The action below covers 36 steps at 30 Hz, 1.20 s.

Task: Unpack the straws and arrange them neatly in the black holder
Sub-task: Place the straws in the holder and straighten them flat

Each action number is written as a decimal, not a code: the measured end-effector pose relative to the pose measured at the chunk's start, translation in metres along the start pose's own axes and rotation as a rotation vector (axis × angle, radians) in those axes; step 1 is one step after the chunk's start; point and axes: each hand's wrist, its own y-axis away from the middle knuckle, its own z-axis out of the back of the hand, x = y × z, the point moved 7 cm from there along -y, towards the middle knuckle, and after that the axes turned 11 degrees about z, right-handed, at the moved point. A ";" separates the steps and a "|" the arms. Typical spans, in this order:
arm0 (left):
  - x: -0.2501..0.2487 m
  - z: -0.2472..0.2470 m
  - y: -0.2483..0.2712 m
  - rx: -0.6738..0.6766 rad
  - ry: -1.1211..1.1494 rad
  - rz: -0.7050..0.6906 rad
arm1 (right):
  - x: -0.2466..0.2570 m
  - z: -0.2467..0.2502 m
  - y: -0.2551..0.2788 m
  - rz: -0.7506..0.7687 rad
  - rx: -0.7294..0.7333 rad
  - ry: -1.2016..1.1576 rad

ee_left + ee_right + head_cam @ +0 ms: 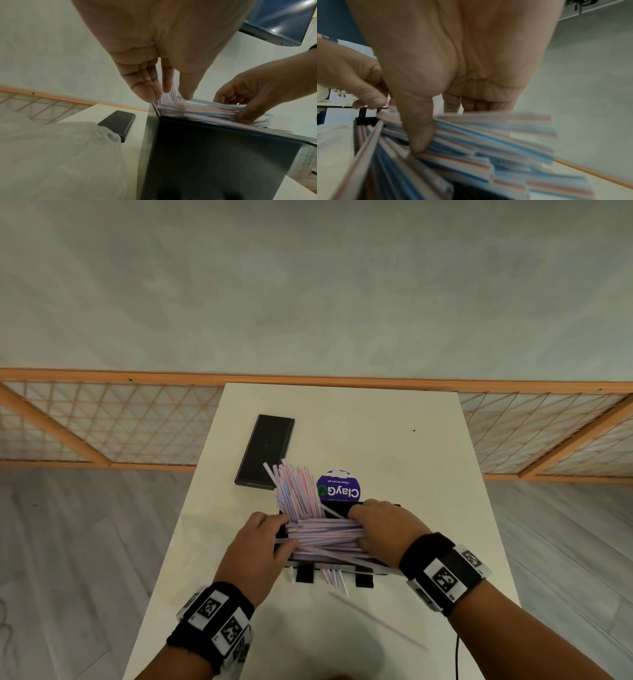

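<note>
A black holder (305,573) (205,155) stands on the white table (428,474), heaped with striped straws (325,537) (488,148) lying crosswise. A second bunch of straws (296,491) leans upright at its back left. My left hand (286,537) (169,96) has straight fingers against the left ends of the heap. My right hand (358,525) (240,111) (436,128) pinches the heap's right end, thumb in front and fingers curled behind. Several straws (334,578) poke out of the holder's front. One loose straw (376,619) lies on the table near me.
A black lid (265,451) (118,123) lies at the back left. A purple ClayGo tub (339,487) stands just behind the holder. A clear plastic bag (60,155) lies left of the holder in the left wrist view. A black cable (457,655) hangs at the table's near right.
</note>
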 end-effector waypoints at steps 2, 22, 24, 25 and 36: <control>0.000 -0.003 0.003 0.020 0.071 0.015 | 0.005 -0.005 -0.002 0.026 -0.002 0.010; -0.013 -0.018 -0.002 -0.011 -0.212 -0.043 | -0.003 0.029 0.024 0.060 -0.191 -0.126; -0.015 -0.020 -0.005 -0.008 -0.251 -0.052 | -0.012 0.033 0.035 0.026 -0.211 -0.122; -0.015 -0.020 -0.006 -0.010 -0.262 -0.054 | -0.018 0.035 0.041 0.004 -0.233 -0.128; -0.016 -0.017 -0.011 -0.014 -0.291 -0.041 | -0.071 -0.002 0.092 -0.297 -0.142 -0.207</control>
